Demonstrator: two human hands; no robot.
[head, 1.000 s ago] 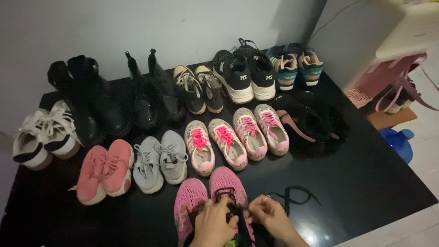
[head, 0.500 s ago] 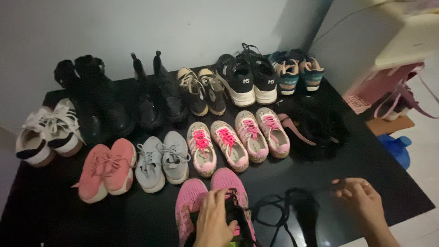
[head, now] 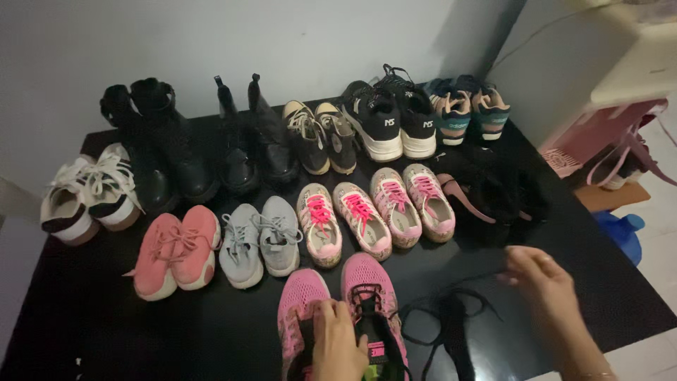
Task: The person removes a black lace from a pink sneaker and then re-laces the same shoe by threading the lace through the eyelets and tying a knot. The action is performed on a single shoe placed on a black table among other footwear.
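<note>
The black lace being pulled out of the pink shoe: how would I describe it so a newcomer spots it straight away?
Start at the black table covered in shoes and go to its near edge. The left hand presses on a pink mesh shoe there. The black lace runs from that shoe to the right hand; it is the only loose lace on the table.

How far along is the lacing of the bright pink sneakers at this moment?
Done: the black lace already runs out of the right pink sneaker and trails across the black table. In hand: the left hand presses on that sneaker's tongue while the right hand draws the lace out sideways. Left: no bow shows, and the left pink sneaker shows no lace that I can make out.
</note>
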